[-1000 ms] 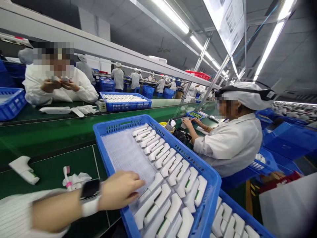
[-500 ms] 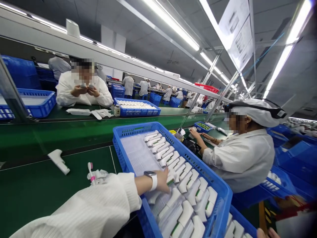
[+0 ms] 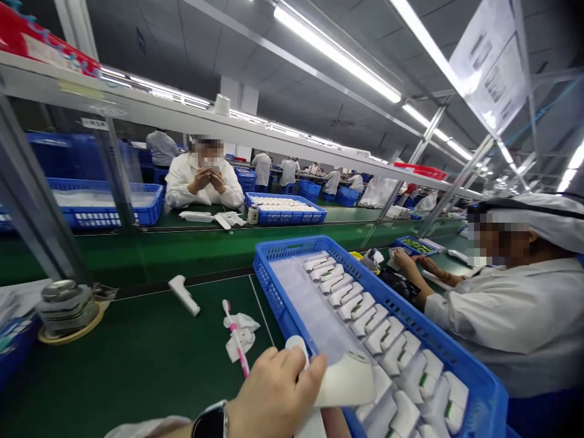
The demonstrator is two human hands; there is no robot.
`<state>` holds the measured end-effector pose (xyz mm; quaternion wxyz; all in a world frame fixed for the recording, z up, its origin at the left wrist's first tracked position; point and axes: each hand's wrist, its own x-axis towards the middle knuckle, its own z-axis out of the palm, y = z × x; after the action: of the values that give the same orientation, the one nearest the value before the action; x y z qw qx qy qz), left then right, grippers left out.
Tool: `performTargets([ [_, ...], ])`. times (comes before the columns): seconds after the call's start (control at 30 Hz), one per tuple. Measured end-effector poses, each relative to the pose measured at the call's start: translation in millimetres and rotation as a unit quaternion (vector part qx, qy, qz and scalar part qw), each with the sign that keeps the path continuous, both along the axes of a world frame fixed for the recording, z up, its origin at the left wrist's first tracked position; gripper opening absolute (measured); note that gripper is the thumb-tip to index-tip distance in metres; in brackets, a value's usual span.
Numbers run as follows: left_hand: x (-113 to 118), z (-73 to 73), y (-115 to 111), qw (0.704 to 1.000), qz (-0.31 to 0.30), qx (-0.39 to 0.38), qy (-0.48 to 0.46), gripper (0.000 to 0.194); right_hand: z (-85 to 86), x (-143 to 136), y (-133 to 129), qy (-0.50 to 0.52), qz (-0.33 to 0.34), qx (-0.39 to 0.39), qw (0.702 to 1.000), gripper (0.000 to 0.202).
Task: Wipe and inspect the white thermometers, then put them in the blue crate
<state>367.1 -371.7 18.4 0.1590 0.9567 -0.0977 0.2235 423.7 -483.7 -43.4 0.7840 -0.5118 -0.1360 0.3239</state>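
My left hand (image 3: 278,389), wearing a dark-faced watch, is closed around a white curved plastic part (image 3: 349,380), thumb against its side. Another white rounded end rises behind the fingers. A sliver of my right hand (image 3: 335,423) shows at the bottom edge, pressed under the white part; most of its fingers are hidden. Just right of both hands, a blue crate (image 3: 495,395) holds rows of similar white parts (image 3: 365,304) on a pale liner. A pink-and-white toothbrush (image 3: 236,340) lies on crumpled white cloth (image 3: 246,328), left of the crate.
A single white part (image 3: 184,295) lies on the green table (image 3: 150,359). A glass jar (image 3: 67,310) stands at far left. One person (image 3: 205,179) sits across the belt holding something; another (image 3: 506,304) works at right. Metal posts and a shelf cross the view.
My left hand has drawn back from the crate and now grips a white part. My right hand has come from the lower right to the left hand. The view has turned left.
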Motion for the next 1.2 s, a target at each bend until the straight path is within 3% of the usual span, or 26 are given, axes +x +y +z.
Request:
performTargets([
  [0.07,-12.0,-6.4,14.8,0.988,0.044,-0.128,0.077,0.055,12.3,-2.7,16.3,0.051,-0.017,0.022,0.998,0.043],
  [0.13,-21.4,-5.0,30.8,0.929,0.032,-0.337,0.152,0.076,25.5,-4.0,29.8,0.116,-0.028,0.050,0.992,0.046],
  [0.2,-29.0,1.7,42.4,0.821,-0.040,-0.528,0.211,0.091,36.8,-3.9,40.1,0.167,-0.031,0.081,0.982,0.048],
  [0.3,-36.1,12.7,46.4,0.654,-0.107,-0.712,0.233,0.087,49.0,-3.8,49.0,0.199,-0.046,0.097,0.974,0.045],
  [0.37,-38.3,16.8,43.6,0.572,-0.119,-0.784,0.210,0.089,56.1,-4.4,52.4,0.204,-0.050,0.090,0.974,0.043],
  [0.43,-39.3,17.8,41.3,0.521,-0.133,-0.822,0.188,0.090,63.4,-4.0,55.5,0.207,-0.033,0.097,0.973,0.045],
  [0.5,-39.5,16.4,42.0,0.506,-0.148,-0.833,0.169,0.087,69.7,-1.4,58.4,0.206,0.010,0.118,0.971,0.044],
  [0.57,-39.0,14.2,45.1,0.510,-0.151,-0.834,0.146,0.079,73.3,3.4,60.9,0.203,0.064,0.137,0.967,0.037],
  [0.7,-36.9,11.5,53.3,0.511,-0.113,-0.844,0.118,0.070,71.6,12.1,65.0,0.197,0.153,0.171,0.953,0.038],
  [0.93,-33.7,6.1,58.7,0.496,-0.073,-0.856,0.127,0.065,57.8,13.9,70.3,0.169,0.160,0.153,0.960,0.021],
  [1.2,-32.3,2.5,58.9,0.490,-0.045,-0.863,0.116,0.049,54.7,13.9,67.2,0.149,0.156,0.166,0.962,0.021],
])
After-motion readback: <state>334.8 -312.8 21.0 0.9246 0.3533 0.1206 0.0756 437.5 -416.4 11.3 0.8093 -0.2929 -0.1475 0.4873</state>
